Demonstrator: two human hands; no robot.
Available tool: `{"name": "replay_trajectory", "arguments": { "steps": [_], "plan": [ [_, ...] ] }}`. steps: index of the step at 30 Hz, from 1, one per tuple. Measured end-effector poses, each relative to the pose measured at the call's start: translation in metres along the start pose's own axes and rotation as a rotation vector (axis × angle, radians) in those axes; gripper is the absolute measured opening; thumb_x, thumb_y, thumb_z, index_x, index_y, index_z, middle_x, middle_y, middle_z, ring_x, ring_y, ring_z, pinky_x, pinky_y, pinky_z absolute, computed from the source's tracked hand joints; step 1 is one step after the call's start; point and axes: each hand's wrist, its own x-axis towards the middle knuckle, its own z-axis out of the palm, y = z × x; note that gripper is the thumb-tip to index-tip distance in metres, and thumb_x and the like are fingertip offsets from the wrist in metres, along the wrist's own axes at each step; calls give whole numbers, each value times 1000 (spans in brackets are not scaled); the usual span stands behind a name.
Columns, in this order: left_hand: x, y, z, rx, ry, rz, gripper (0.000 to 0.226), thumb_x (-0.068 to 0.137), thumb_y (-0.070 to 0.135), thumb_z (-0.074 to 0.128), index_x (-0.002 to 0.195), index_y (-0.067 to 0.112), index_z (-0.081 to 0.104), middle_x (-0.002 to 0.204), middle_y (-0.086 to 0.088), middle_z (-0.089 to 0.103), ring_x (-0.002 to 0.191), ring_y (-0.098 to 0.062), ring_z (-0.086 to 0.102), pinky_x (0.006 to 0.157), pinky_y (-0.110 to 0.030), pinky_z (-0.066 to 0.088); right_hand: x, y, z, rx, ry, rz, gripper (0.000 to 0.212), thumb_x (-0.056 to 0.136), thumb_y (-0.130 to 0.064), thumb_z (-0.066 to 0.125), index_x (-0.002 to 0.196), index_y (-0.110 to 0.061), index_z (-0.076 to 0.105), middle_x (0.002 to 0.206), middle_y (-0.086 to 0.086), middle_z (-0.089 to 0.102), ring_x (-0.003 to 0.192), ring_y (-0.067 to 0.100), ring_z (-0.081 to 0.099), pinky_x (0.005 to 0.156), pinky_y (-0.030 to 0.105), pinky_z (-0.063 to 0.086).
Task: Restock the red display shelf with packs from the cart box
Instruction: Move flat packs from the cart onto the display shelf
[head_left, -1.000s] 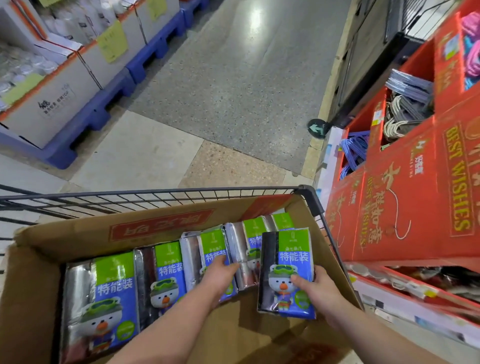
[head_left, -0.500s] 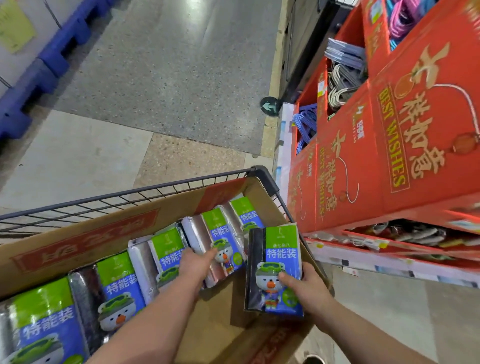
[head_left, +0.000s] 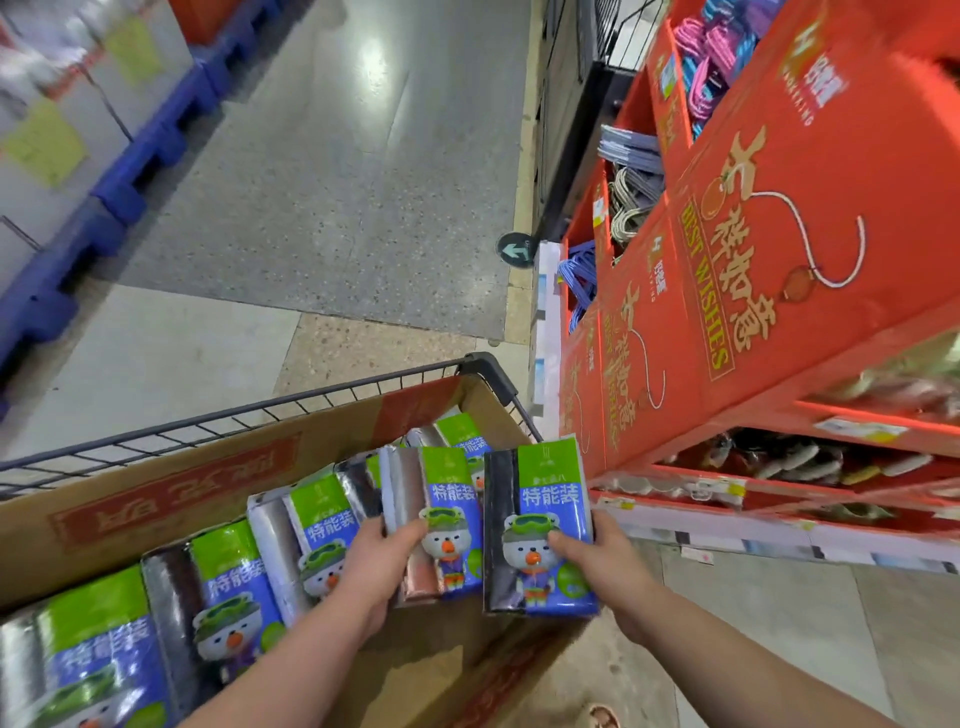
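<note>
A cardboard box (head_left: 171, 499) sits in a wire cart (head_left: 311, 410) and holds a row of green-and-blue packs with a cartoon bear. My left hand (head_left: 382, 561) grips one pack (head_left: 441, 519) and holds it raised above the row. My right hand (head_left: 597, 566) grips another pack (head_left: 540, 525), held upright over the box's right end. The red display shelf (head_left: 779, 270) stands to the right, with "BEST WISHES" printed on its panels. Its lower tier (head_left: 810, 467) shows blurred goods.
Upper bins of the red shelf hold coiled hangers (head_left: 631, 197) in grey, blue and pink. Pale boxes on blue pallets (head_left: 119, 171) line the left side of the aisle. A green arrow marker (head_left: 515, 250) sits on the floor beside the shelf.
My left hand has closed on a pack and lifted it out of the row. The right-hand pack has risen slightly, and the view has swung toward the red shelf.
</note>
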Motion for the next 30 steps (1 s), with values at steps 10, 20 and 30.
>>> {"name": "replay_trajectory", "arguments": {
  "steps": [10,20,30],
  "plan": [
    [-74,35,72,48,-111,144,34,77,25,72,106,8,64,96,-15,71,87,-32,68,83,-48,55,-29,23,-112,171,-56,-39,25,90,-5,60,114,-12,58,105,15,71,95,36,68,84,51,55],
    [-187,36,242,145,-346,219,37,76,21,72,106,2,62,85,-17,73,68,-28,70,63,-37,58,-88,102,-301,424,110,-143,17,91,-3,58,105,-12,59,97,12,73,86,32,70,81,48,56],
    [-276,36,382,232,-478,388,18,88,14,62,105,8,65,91,-14,74,75,-29,71,59,-33,55,-134,157,-448,590,221,-226,21,92,-5,56,113,-6,57,103,20,71,85,35,69,80,48,56]
  ]
}}
